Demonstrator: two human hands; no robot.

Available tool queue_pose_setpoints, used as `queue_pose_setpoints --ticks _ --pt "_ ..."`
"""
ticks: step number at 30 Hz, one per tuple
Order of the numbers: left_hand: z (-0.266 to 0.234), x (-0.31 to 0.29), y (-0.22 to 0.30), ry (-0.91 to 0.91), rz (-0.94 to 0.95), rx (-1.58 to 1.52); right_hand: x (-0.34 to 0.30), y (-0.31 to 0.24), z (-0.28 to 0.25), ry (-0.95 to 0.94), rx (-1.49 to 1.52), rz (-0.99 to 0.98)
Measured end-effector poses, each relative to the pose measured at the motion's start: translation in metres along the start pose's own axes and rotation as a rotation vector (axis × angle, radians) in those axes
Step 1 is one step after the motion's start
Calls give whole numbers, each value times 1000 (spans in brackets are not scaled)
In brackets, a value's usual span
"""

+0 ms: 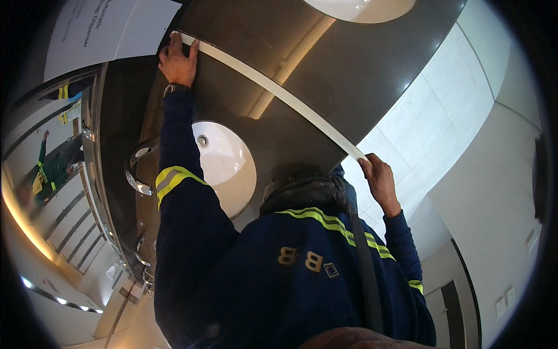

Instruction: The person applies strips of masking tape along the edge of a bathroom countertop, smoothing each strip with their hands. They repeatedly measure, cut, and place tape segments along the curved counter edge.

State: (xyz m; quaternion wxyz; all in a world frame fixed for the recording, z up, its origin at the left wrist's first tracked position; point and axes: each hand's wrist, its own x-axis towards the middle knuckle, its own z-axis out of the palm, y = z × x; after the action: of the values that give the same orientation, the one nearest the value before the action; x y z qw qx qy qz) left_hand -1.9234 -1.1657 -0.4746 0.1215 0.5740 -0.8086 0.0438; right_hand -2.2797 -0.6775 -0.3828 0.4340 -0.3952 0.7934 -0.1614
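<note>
A long, narrow white strip (273,87) lies diagonally across the dark glossy countertop (261,136), from the back left to the front edge on the right. My left hand (179,65) reaches to its far end, thumb and fingertips pressed against it. Past the counter's front edge, my right hand (381,183) grips the near end between thumb and fingers. The undersides of my right fingers are hidden. I cannot make out the strip's material.
A white round basin (225,166) sits in the counter left of my body; another basin (366,6) is at the top. A chrome faucet (138,171) stands beside my left arm. A mirror (55,174) with reflected people runs along the left. A white printed sheet (110,29) hangs at upper left.
</note>
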Motion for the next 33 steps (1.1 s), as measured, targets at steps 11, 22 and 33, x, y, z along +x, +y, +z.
queue_pose_setpoints --ticks 11,22,33 --pt "-2 -1 5 -48 -13 -10 1 0 5 -33 15 63" --pt "2 -2 1 -11 15 13 5 8 1 -2 16 12" --pt "-1 -2 8 -35 1 11 4 3 5 -27 34 72"
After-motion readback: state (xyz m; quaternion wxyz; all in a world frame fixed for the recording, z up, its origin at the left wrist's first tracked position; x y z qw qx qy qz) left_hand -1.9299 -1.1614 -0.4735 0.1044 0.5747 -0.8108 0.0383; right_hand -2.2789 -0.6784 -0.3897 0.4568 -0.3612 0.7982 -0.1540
